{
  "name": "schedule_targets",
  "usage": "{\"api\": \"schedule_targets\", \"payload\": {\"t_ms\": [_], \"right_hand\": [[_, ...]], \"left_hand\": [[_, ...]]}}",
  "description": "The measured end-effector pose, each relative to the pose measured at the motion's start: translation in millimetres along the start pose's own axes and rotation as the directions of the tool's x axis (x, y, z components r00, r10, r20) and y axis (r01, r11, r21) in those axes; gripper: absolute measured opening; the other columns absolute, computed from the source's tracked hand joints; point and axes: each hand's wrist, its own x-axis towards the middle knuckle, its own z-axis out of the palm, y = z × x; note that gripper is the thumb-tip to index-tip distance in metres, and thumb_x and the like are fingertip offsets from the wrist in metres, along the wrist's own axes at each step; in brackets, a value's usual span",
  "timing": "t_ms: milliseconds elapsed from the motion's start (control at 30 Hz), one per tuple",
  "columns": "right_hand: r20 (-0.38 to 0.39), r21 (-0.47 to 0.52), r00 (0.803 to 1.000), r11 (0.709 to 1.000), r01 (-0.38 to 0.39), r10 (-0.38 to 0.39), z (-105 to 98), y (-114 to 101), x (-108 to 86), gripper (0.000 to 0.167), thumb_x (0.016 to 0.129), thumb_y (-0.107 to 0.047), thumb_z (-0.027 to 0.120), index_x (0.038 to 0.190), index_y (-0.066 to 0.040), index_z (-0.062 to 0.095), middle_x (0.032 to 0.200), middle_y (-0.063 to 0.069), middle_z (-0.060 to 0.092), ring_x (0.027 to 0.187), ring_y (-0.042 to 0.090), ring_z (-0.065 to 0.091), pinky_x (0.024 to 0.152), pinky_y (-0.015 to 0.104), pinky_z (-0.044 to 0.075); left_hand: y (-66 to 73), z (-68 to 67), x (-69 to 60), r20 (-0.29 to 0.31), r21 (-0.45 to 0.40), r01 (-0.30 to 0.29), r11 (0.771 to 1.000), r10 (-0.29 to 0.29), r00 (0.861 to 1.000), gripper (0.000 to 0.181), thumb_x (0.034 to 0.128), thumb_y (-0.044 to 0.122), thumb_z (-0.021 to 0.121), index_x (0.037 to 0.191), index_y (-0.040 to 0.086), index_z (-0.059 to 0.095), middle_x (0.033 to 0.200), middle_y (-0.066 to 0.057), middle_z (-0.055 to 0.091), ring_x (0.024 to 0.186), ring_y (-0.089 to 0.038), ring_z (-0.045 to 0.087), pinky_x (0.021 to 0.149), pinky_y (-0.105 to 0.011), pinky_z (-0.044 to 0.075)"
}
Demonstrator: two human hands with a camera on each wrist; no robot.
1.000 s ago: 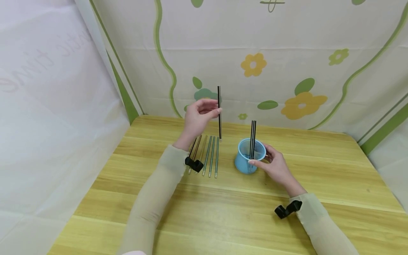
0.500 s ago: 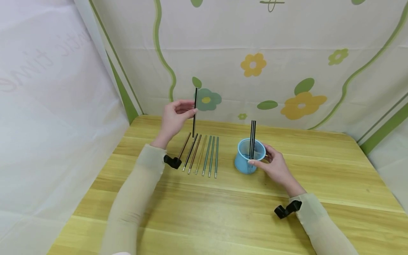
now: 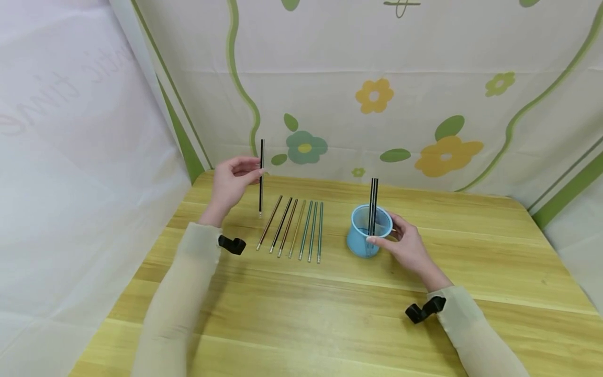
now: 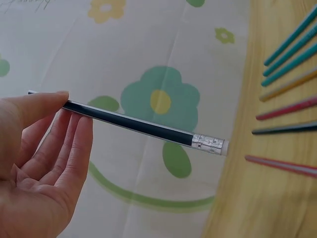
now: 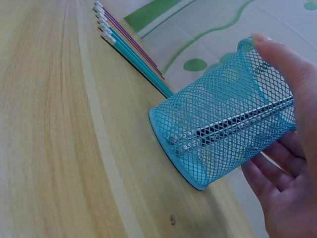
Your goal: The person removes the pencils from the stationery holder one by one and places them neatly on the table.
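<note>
My left hand (image 3: 231, 183) pinches a black pencil (image 4: 143, 122) between thumb and fingers, upright with its eraser end down, left of the row of pencils. Its white eraser and silver ferrule show plainly in the left wrist view. My right hand (image 3: 407, 246) holds a blue mesh pencil cup (image 5: 213, 109), with the thumb at the rim and the fingers round the far side. Black striped pencils (image 3: 373, 199) stand inside the cup, eraser ends at its bottom. Between the hands lie several pencils side by side: teal pencils (image 3: 312, 233), a yellow pencil (image 3: 298, 229), dark and reddish-brown pencils (image 3: 269, 222).
The wooden table (image 3: 311, 324) runs back to a white curtain (image 3: 330, 47) printed with flowers and leaves. Another white curtain (image 3: 70, 173) hangs along the left side. Black wrist mounts (image 3: 232, 244) sit on both sleeves.
My left hand has carried the black pencil leftward across the row and slightly lower, past its left end. The right hand and the cup have stayed in place.
</note>
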Motion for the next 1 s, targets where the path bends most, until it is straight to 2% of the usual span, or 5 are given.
{"api": "schedule_targets", "payload": {"t_ms": [267,467,600,767,1000], "right_hand": [[0.002,0.0,1.0,1.0,-0.008,0.008,0,-2,-0.2,0.075,0.087,-0.016,0.084,0.15,-0.003,0.046,0.138,0.017,0.057,0.125,0.034,0.055,0.097,0.018,0.047],[0.005,0.001,1.0,1.0,-0.016,0.016,1,-4,-0.7,0.075,0.087,-0.016,0.084,0.15,-0.002,0.046,0.138,0.017,0.057,0.125,0.033,0.055,0.096,0.017,0.047],[0.007,-0.004,1.0,1.0,-0.018,0.018,0,-4,-0.6,0.075,0.088,-0.016,0.084,0.151,-0.002,0.045,0.139,0.018,0.056,0.126,0.034,0.055,0.096,0.017,0.046],[0.012,-0.005,1.0,1.0,-0.022,0.022,0,-3,-0.5,0.076,0.088,-0.017,0.084,0.151,-0.002,0.045,0.14,0.017,0.056,0.126,0.033,0.055,0.097,0.018,0.046],[0.008,0.005,1.0,1.0,-0.021,0.021,0,-2,-0.5,0.075,0.087,-0.017,0.084,0.15,-0.002,0.046,0.139,0.017,0.057,0.127,0.033,0.054,0.097,0.017,0.046]], "left_hand": [[-21.3,-16.2,-10.7,0.036,0.083,0.098,0.992,-0.101,0.994,0.036,0.0936,0.013,0.077,0.125,-0.001,0.067,0.116,-0.018,0.069,0.096,-0.022,0.069,0.083,-0.03,0.059],[-41.1,-22.4,-14.8,0.063,0.128,0.191,0.973,-0.2,0.978,0.037,0.0947,0.013,0.076,0.128,0.0,0.066,0.117,-0.018,0.068,0.099,-0.026,0.07,0.084,-0.032,0.059],[-55.8,-25.2,-13.3,0.102,0.152,0.217,0.964,-0.234,0.967,0.036,0.0951,0.011,0.075,0.127,-0.002,0.067,0.117,-0.019,0.068,0.099,-0.032,0.07,0.084,-0.037,0.06],[-68.3,-25.6,-13.1,0.14,0.179,0.266,0.947,-0.293,0.946,0.035,0.0956,0.011,0.074,0.127,-0.002,0.068,0.119,-0.02,0.069,0.098,-0.03,0.07,0.086,-0.04,0.059],[-83.1,-18.2,-11.0,0.145,0.166,0.3,0.939,-0.324,0.935,0.031,0.0949,0.006,0.074,0.125,-0.001,0.069,0.117,-0.019,0.07,0.094,-0.024,0.071,0.087,-0.042,0.059]]}}
